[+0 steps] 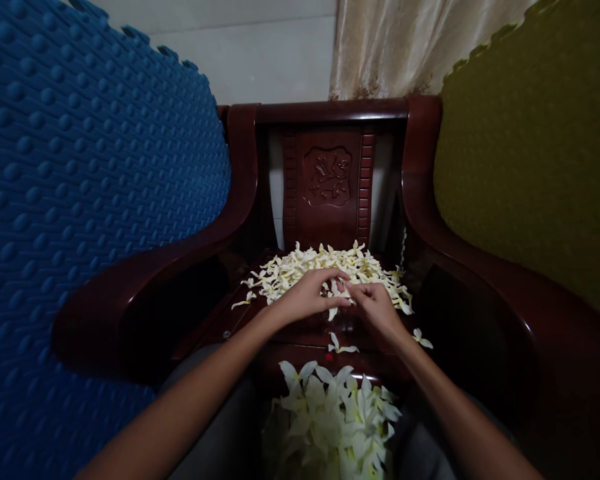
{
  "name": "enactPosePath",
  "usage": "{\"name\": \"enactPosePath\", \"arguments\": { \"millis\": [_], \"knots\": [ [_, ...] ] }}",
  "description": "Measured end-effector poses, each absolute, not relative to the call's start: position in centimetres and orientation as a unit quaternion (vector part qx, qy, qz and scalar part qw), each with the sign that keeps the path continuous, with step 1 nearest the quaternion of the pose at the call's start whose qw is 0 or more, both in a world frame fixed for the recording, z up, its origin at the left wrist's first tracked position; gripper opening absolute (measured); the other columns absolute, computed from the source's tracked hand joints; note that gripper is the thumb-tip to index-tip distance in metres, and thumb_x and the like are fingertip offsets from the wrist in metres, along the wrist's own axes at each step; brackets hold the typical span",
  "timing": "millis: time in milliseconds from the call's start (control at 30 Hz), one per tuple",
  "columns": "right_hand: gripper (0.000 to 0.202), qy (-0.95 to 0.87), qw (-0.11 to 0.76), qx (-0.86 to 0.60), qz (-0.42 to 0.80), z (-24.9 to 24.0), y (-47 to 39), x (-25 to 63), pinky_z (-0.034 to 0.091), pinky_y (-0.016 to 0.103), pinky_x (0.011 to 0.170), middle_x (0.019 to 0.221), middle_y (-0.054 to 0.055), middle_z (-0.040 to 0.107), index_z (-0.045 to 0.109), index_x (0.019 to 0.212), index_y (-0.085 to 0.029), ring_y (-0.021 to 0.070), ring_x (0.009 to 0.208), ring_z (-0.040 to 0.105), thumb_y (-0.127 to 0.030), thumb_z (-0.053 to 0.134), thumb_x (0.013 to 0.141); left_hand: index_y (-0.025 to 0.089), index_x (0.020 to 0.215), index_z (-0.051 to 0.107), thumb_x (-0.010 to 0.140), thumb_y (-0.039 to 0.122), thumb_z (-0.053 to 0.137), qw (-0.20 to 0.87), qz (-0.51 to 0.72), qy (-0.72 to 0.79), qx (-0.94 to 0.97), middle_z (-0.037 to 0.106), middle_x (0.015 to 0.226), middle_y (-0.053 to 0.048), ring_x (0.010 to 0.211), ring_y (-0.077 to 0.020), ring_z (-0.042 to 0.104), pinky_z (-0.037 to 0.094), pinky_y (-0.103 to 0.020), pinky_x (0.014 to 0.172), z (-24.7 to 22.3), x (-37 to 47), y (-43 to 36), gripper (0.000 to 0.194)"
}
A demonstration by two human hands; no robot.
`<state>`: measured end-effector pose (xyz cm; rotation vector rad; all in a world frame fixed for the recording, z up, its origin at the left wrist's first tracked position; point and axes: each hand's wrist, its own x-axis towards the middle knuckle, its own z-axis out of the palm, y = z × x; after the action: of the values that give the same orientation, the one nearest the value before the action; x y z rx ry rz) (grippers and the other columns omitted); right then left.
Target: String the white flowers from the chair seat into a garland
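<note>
My left hand [311, 292] is curled around a white flower [334, 292], thumb below and fingers above. From the other side my right hand [376, 305] meets it, with thumb and finger pinched on the same bloom; the fine detail between the fingertips is too small to make out. Just beyond both hands, a heap of loose white flowers [295, 270] covers the dark wooden chair seat [300, 337]. A single white flower [343, 345] lies near the seat's front edge. Below it, between my legs, a thick bunch of white flowers [330, 413] fills the bottom of the view.
Curved chair armrests [145, 283] flank the seat, and a carved backrest [327, 175] rises behind it. A blue foam mat [90, 147] stands at the left, an olive foam mat [535, 153] at the right. One stray flower [422, 338] lies right of my right wrist.
</note>
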<state>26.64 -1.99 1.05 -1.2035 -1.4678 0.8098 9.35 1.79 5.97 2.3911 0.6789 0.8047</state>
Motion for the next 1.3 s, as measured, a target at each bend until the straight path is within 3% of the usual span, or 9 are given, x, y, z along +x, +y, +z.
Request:
{"name": "enactPosePath", "arguments": {
  "millis": [233, 400, 667, 833, 1100, 1300],
  "knots": [
    [0.052, -0.618, 0.520, -0.477, 0.346, 1.2, -2.1, 26.4, 0.020, 0.025, 0.045, 0.050, -0.004, 0.032, 0.040, 0.052, -0.019, 0.0100, 0.049, 0.026, -0.060, 0.050, 0.084, 0.015, 0.098, 0.065, 0.074, 0.035, 0.071, 0.319, 0.304, 0.314, 0.841, 0.068, 0.093, -0.005, 0.078, -0.0161, 0.061, 0.044, -0.023, 0.063, 5.9, 9.2, 2.1, 0.031],
    [0.046, -0.607, 0.538, -0.430, 0.396, 1.7, -2.4, 26.0, 0.030, 0.024, 0.048, 0.050, -0.004, 0.044, 0.052, 0.058, -0.018, 0.0106, 0.047, 0.038, -0.057, 0.059, 0.079, 0.014, 0.083, 0.068, 0.074, 0.029, 0.069, 0.344, 0.290, 0.306, 0.839, 0.070, 0.088, -0.005, 0.084, -0.0175, 0.062, 0.044, -0.023, 0.067, 6.3, 8.8, 2.5, 0.017],
    [0.038, -0.553, 0.544, -0.359, 0.519, 2.2, -2.5, 26.3, 0.047, 0.027, 0.056, 0.065, 0.002, 0.062, 0.064, 0.073, -0.017, 0.0150, 0.058, 0.058, -0.053, 0.072, 0.069, 0.013, 0.089, 0.071, 0.072, 0.027, 0.071, 0.343, 0.291, 0.301, 0.841, 0.071, 0.088, -0.007, 0.082, -0.0184, 0.064, 0.046, -0.025, 0.069, 6.6, 8.4, 2.6, 0.023],
    [0.036, -0.554, 0.541, -0.349, 0.527, 2.7, -2.9, 26.7, 0.047, 0.027, 0.054, 0.062, 0.002, 0.062, 0.066, 0.072, -0.017, 0.0153, 0.056, 0.057, -0.053, 0.070, 0.072, 0.015, 0.089, 0.073, 0.073, 0.036, 0.071, 0.328, 0.303, 0.304, 0.842, 0.073, 0.087, -0.007, 0.081, -0.0188, 0.065, 0.047, -0.025, 0.069, 6.4, 8.6, 2.4, 0.026],
    [0.031, -0.554, 0.541, -0.347, 0.529, 2.7, -3.1, 26.7, 0.044, 0.025, 0.051, 0.064, 0.002, 0.062, 0.070, 0.075, -0.016, 0.0131, 0.056, 0.054, -0.047, 0.065, 0.080, 0.014, 0.075, 0.071, 0.073, 0.031, 0.071, 0.311, 0.320, 0.306, 0.841, 0.071, 0.075, -0.005, 0.073, -0.0175, 0.064, 0.046, -0.027, 0.072, 6.6, 8.8, 1.8, 0.018],
    [0.031, -0.539, 0.565, -0.362, 0.508, 2.6, -3.0, 26.8, 0.045, 0.024, 0.049, 0.062, -0.001, 0.061, 0.066, 0.080, -0.018, 0.0110, 0.050, 0.052, -0.043, 0.078, 0.066, 0.013, 0.069, 0.068, 0.072, 0.033, 0.071, 0.317, 0.308, 0.299, 0.846, 0.068, 0.071, -0.003, 0.068, -0.0149, 0.060, 0.043, -0.024, 0.067, 6.7, 8.7, 1.5, 0.020]
  ]
}}
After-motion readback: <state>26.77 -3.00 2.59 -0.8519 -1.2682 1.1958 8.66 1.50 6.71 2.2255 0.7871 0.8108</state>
